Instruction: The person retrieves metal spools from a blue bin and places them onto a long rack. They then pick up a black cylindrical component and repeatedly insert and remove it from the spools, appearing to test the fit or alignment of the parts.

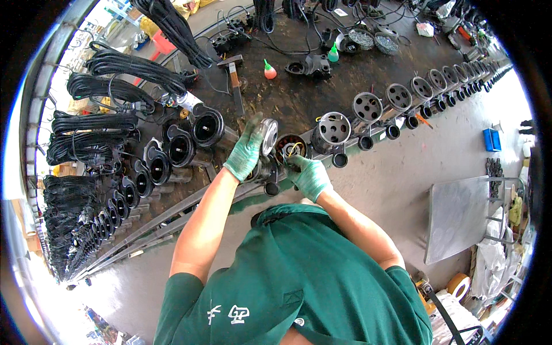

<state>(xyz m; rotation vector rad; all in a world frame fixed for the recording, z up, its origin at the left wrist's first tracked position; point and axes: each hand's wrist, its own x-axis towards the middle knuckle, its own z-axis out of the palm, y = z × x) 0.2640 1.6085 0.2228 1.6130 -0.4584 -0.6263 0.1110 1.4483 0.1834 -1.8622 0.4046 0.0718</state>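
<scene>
My left hand (246,150), in a green glove, is closed round the edge of a round silver metal cap (268,137), held tilted. Just to its right stands an open cylindrical motor housing (280,150) with copper-coloured windings and yellow wires (295,148) inside. My right hand (311,177), also gloved, has its fingers curled together at the near right rim of that housing, beside the wires. What its fingertips pinch, if anything, is hidden. A similar housing with a holed top plate (334,128) stands to the right of my right hand.
More housings with holed tops (367,107) line the table edge to the right. Black-rimmed cylinders (181,149) and coiled black cables (109,89) run along the left. A hammer (234,86), a red bottle (269,71) and a green bottle (333,53) are on the dark table (270,100).
</scene>
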